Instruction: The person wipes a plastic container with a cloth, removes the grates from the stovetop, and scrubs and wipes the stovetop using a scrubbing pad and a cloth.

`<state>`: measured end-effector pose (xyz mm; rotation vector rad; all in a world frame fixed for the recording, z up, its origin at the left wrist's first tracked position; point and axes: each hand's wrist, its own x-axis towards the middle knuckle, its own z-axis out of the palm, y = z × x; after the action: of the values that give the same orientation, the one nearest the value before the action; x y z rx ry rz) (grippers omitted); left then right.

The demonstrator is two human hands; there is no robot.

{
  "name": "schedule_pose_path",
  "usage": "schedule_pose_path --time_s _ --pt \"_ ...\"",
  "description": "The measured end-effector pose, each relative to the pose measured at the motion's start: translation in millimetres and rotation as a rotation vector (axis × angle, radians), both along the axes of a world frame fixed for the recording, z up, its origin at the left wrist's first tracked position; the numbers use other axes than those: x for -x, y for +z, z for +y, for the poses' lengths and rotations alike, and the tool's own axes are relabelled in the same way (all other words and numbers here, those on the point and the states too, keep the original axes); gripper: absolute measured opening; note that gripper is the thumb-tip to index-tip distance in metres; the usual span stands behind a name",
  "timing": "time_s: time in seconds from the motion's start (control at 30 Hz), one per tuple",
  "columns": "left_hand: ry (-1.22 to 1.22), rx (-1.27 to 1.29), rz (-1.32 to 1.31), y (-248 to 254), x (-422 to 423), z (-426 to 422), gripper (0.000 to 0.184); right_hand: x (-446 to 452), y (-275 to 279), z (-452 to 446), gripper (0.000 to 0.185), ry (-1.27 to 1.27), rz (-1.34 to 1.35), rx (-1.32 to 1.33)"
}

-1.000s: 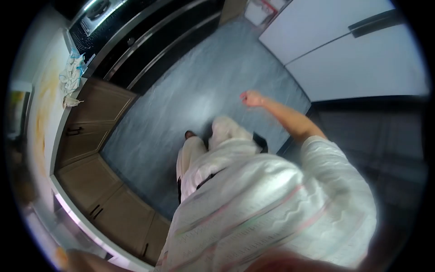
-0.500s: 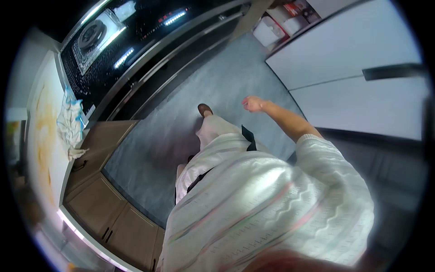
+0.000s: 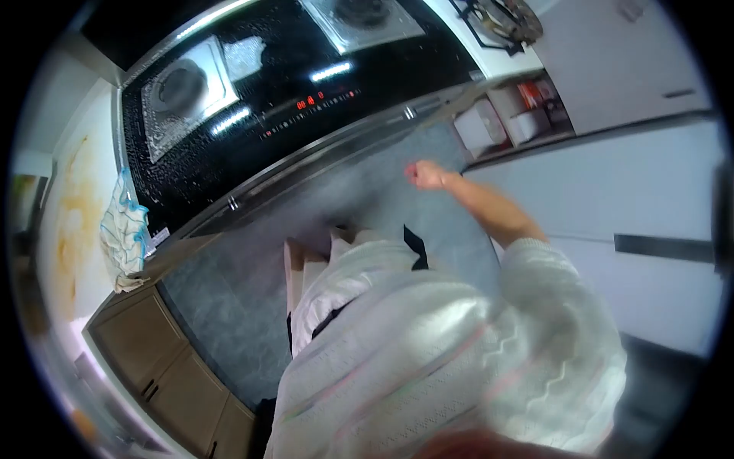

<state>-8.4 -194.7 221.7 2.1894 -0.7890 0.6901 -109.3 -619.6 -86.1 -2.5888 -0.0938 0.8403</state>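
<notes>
My right hand (image 3: 425, 174) hangs out in front of me above the grey floor, fingers curled in, with nothing visible in it. It is nearest to the front edge of the black glass cooktop (image 3: 283, 145), but apart from it. My left hand is out of view. On the wet-looking cooktop are two square foil-like burner liners: the left liner (image 3: 155, 126) and the right liner (image 3: 386, 36). A crumpled whitish sheet (image 3: 245, 57) lies beside the left one. Red digits glow on the control panel (image 3: 310, 101).
A white and blue cloth (image 3: 124, 229) hangs at the left counter edge, near yellow-brown stains (image 3: 75, 222). Brown cabinets (image 3: 141, 333) stand lower left, white drawers (image 3: 581, 191) at right. A black metal burner grate (image 3: 501, 23) sits upper right, above an open shelf with white containers (image 3: 482, 126).
My view has shifted toward the cooktop, so more of it shows, with the right liner and grate now visible. My foot has left view. My right hand stays curled in front of me.
</notes>
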Motion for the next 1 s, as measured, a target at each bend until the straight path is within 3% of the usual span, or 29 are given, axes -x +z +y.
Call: schedule_pose_path --time_s 0.03,0.1,0.13,0.17,0.23,0.3,0.37,0.4,0.5,0.53,0.6,0.7,0.77,0.83,0.93,1.0 --pt "0.005 -0.005 0.003 -2.7 -4.3 0.1 0.023 1.4 -15.0 -5.0 0.025 0.044 -0.093 -0.011" --pt "0.011 -0.007 0.005 -6.9 -11.4 4.5 0.023 -4.6 2.4 4.1 0.021 0.11 0.064 0.007" --pt "0.018 -0.009 -0.001 -11.4 -12.8 5.4 0.023 -1.2 -32.8 -14.7 0.021 0.207 -0.094 -0.118" --pt "0.029 -0.011 -0.016 -10.9 -15.7 8.5 0.024 -7.6 -26.7 -15.2 0.023 0.309 -0.097 -0.049" --pt "0.036 0.008 -0.013 -7.3 -16.1 17.0 0.024 -1.0 11.3 7.0 0.029 0.162 -0.1 -0.025" --pt "0.051 0.041 -0.033 9.8 -15.2 32.5 0.024 -14.0 56.4 28.4 0.034 0.19 0.093 -0.022" --pt "0.064 0.069 -0.091 37.1 -4.5 55.9 0.025 -41.0 70.0 40.8 0.028 -0.527 0.735 -0.931" --pt "0.076 0.076 -0.132 53.2 4.0 69.0 0.025 -60.8 128.9 84.9 0.022 -0.153 0.362 -0.666" --pt "0.133 0.115 -0.321 100.9 35.1 108.9 0.025 -138.9 181.3 145.9 0.018 0.036 -0.083 -0.729" --pt "0.161 0.129 -0.393 114.8 44.4 121.9 0.026 -168.4 178.6 164.5 0.02 -0.055 -0.116 -0.767" --pt "0.24 0.151 -0.528 138.6 57.5 142.8 0.026 -223.2 176.3 194.7 0.026 0.121 -0.576 -0.516" --pt "0.411 0.212 -0.678 146.4 66.9 170.5 0.027 -303.4 136.9 229.4 0.047 0.144 -0.607 -0.159" --pt "0.551 0.234 -0.645 126.5 58.2 186.8 0.027 -326.8 115.4 256.1 0.053 0.139 -0.605 0.04" --pt "0.695 0.225 -0.443 78.7 30.9 198.6 0.027 -321.8 100.2 278.1 0.055 0.194 -0.65 0.159" --pt "0.633 0.209 0.266 -32.9 -22.3 223.8 0.025 -259.9 102.3 291.0 0.059 0.327 -0.732 -0.01" --pt "0.677 -0.064 0.27 -120.3 -38.4 256.3 0.026 -222.8 115.5 277.4 0.057 0.413 -0.672 0.035"
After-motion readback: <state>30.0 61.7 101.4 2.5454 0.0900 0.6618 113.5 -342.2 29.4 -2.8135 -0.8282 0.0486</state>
